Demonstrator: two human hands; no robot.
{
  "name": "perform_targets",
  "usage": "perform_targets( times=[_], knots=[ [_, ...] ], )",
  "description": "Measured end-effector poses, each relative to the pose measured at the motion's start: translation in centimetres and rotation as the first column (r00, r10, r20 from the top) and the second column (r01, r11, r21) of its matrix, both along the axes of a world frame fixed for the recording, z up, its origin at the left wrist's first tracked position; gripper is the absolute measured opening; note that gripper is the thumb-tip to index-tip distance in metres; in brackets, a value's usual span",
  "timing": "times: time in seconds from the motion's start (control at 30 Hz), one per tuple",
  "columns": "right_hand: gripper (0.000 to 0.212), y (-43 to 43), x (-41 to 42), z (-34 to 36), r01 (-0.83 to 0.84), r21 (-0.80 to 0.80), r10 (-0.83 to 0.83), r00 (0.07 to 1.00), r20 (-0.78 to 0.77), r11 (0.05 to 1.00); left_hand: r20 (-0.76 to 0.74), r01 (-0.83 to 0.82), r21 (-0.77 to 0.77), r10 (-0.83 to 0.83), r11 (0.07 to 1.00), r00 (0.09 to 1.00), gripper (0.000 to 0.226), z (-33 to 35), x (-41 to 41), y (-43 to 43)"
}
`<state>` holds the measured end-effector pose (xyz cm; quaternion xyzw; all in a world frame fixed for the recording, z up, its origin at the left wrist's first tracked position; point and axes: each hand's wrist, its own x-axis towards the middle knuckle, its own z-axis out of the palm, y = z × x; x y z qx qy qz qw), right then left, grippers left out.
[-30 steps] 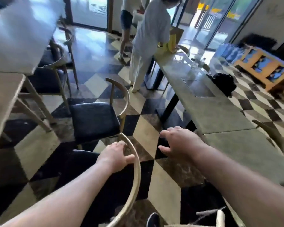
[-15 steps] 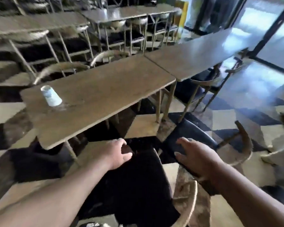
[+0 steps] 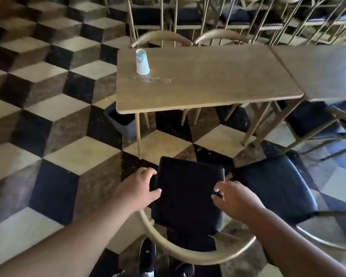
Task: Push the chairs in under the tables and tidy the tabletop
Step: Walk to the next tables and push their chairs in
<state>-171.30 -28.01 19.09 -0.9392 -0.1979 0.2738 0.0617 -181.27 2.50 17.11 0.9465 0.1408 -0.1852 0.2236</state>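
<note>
A chair with a black seat and a curved wooden back stands on the floor just short of a wooden table, outside its near edge. My left hand grips the seat's left edge, thumb on top. My right hand is curled over the seat's right edge. An upturned white paper cup stands at the table's far left, with a small wet patch beside it. A second black-seated chair sits pulled out to the right, touching the first.
A dark bin stands under the table's left end. Two chair backs are tucked in on the far side. Another table adjoins on the right, with a chair beneath it. My shoes are behind the chair.
The view has swung to face the table squarely. Both hands have moved from the chair's back onto the two sides of the black seat, and the chair now points at the table.
</note>
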Motion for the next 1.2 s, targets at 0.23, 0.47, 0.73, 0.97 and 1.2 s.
perform_targets(
  times=[0.23,0.47,0.73,0.97,1.2],
  knots=[
    [0.032,-3.2,-4.6,-8.4,-0.002,-0.177,-0.028,0.986,-0.164,0.984,-0.232,0.095,-0.098,-0.116,0.991,0.966,0.069,-11.2,-3.7,-3.3],
    [0.078,-7.9,-8.0,-15.4,-0.376,-0.281,0.22,0.861,-0.459,0.883,-0.585,0.717,0.016,-0.575,0.697,0.572,0.085,-14.9,-5.2,-7.5],
    [0.022,-9.7,-7.6,-17.7,-0.586,-0.244,0.54,0.809,-0.233,0.772,-0.531,0.694,0.167,-0.53,0.7,0.662,0.029,-14.3,-4.8,-9.5],
    [0.024,-9.7,-2.3,-18.7,-0.589,-0.262,0.565,0.808,-0.168,0.765,-0.449,0.572,0.201,-0.444,0.795,0.775,0.032,-15.1,-2.2,-9.2],
    [0.021,-6.5,5.3,-19.1,-0.563,-0.296,0.562,0.822,-0.098,0.772,-0.408,0.499,0.201,-0.39,0.843,0.825,0.033,-16.7,2.9,-5.9]
  ],
)
